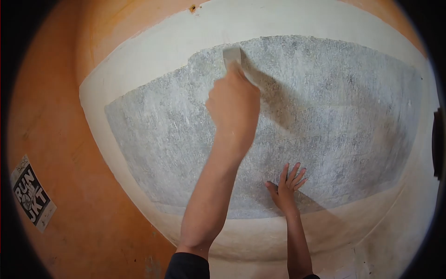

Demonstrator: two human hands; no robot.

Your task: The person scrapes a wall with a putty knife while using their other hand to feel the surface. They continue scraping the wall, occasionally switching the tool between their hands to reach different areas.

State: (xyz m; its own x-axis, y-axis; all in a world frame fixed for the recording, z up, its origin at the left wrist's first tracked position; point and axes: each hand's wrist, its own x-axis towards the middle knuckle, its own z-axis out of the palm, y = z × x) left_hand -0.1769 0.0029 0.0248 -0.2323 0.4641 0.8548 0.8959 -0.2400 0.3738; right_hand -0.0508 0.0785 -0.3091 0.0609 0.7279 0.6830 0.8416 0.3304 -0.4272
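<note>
My left hand (234,102) is raised high against the wall, its fingers wrapped around a scraper (232,56). The scraper's flat, wide blade touches the wall near the upper edge of a rough grey patch (325,121); the fist hides its handle. Lower and to the right, my right hand (288,190) lies on the same patch with fingers spread, holding nothing. A smooth off-white band (139,60) surrounds the grey area, and flaky, mottled texture covers the patch.
An orange wall (93,186) adjoins at the left, carrying a black-and-white sticker (32,195) with lettering. A small dark hole (193,8) shows near the top. At the far right edge is a dark object (437,144) I cannot identify.
</note>
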